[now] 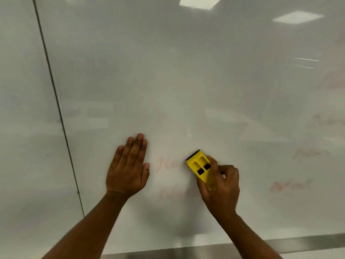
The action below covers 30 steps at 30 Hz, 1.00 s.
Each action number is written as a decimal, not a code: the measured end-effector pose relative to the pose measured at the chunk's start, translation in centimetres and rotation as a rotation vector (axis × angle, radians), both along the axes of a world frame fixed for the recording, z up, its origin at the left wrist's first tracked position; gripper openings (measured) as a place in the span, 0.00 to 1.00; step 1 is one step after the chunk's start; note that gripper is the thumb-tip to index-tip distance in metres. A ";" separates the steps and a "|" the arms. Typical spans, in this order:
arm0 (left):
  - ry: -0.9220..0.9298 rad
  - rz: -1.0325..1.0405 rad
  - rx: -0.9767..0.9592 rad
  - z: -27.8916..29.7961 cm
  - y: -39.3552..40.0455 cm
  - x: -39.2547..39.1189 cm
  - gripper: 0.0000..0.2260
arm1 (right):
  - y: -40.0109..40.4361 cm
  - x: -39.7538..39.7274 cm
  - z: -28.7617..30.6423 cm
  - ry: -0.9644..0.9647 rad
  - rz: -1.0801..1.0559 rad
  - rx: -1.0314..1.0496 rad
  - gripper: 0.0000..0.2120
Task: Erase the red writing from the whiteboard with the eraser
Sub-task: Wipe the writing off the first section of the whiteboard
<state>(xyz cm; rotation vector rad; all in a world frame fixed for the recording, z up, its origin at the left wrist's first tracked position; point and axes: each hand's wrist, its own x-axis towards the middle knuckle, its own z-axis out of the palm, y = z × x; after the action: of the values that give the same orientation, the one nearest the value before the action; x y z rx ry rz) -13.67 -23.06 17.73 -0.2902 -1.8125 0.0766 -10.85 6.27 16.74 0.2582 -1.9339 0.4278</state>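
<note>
A glossy whiteboard [186, 81] fills the view. My right hand [222, 186] grips a yellow eraser [200, 166] with a black pad, pressed against the board. Just left of the eraser lies faint red writing [167, 164], with a second faint line [173, 193] below it. My left hand [128, 167] rests flat on the board with straight fingers, left of that writing. More faint red words sit to the right [291, 186], [309, 153] and at the far right edge [328, 120].
A dark vertical seam [57, 109] divides the board from another panel on the left. A metal rail [280, 243] runs along the board's bottom edge. Ceiling lights reflect in the board's upper part [200, 1].
</note>
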 end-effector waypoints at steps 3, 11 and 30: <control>-0.009 0.008 -0.004 0.3 0.0 0.2 0.32 | -3.0 -0.9 2.8 0.050 -0.023 -0.130 0.31; -0.123 -0.010 0.006 0.6 -0.9 1.9 0.35 | -1.4 0.7 0.5 0.022 0.148 0.282 0.31; -0.004 -0.008 0.017 -1.6 -2.2 0.5 0.30 | -8.6 -0.6 1.9 0.130 0.154 0.136 0.29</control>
<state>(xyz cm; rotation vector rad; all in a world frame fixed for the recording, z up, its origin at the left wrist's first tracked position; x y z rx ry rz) -13.22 -25.23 16.10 -0.2855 -1.8146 0.0556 -11.43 -2.29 18.62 0.5145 -1.8238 0.3711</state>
